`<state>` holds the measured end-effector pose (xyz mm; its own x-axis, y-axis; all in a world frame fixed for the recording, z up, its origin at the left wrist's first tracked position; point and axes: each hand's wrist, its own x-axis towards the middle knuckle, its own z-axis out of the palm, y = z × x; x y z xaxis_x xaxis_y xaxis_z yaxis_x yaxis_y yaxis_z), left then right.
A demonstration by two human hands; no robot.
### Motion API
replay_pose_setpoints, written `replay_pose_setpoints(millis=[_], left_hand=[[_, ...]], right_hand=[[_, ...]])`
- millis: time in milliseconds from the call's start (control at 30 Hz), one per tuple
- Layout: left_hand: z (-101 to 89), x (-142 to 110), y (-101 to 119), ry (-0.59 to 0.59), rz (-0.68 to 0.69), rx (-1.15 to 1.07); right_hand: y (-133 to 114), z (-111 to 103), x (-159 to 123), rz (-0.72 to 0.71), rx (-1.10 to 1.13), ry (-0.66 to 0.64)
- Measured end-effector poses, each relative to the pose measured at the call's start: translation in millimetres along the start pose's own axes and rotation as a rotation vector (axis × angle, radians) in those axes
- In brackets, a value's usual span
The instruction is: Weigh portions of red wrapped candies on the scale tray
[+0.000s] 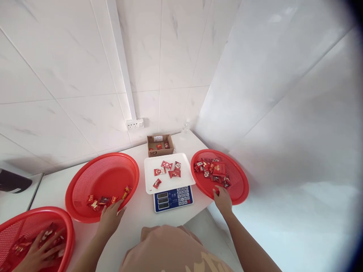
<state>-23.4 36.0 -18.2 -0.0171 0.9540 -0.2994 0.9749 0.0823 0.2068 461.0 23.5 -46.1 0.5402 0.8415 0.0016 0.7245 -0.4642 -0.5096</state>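
Head cam: 5 red-wrapped sweets (166, 164) on white tray (176, 184) of blue electronic scale (172, 200). L of scale, L hand (111, 219) at near rim of round red plastic-mesh basket (106, 177), by red packets (105, 200); R of scale, R hand (223, 201) at rim of similar basket (244, 181) w/ more packets (219, 169); can't tell if either grips. Behind scale, brown cardboard box (166, 152); far L of it, co-worker's hand (42, 251) in 3rd red basket (69, 223).

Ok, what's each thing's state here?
Left basket: candies, another person's hand inside
Middle basket: few candies
Right basket: many candies
Digital scale: tray loaded, display unreadable
Cardboard box: open, holding candies
Bottle: upright
Socket: no plug visible
Left hand: at middle basket's rim
Right hand: at right basket's rim
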Motion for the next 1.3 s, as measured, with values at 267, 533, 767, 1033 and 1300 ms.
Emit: replay_pose_setpoints(millis=[267, 533, 767, 1033, 1300], left_hand=[[9.3, -15.0, -6.1, 0.028, -0.028, 0.012], [12.4, -20.5, -6.9, 0.004, -0.034, -0.002], [8.5, -20.9, -1.3, -0.010, -0.030, -0.015], [6.7, -21.7, -2.3, 0.000, -0.009, -0.032], [8.8, -19.9, -2.8, 0.024, -0.006, -0.020]], right_hand=[[-7.8, 5.5, 1.6, 0.158, -0.096, -0.062], [-12.5, 1.9, -1.8, 0.184, -0.124, -0.078], [-14.6, -0.7, -1.9, 0.192, -0.123, -0.084], [-13.8, -0.7, -2.4, 0.192, -0.129, -0.084], [-14.1, -0.3, -2.9, 0.198, -0.129, -0.087]])
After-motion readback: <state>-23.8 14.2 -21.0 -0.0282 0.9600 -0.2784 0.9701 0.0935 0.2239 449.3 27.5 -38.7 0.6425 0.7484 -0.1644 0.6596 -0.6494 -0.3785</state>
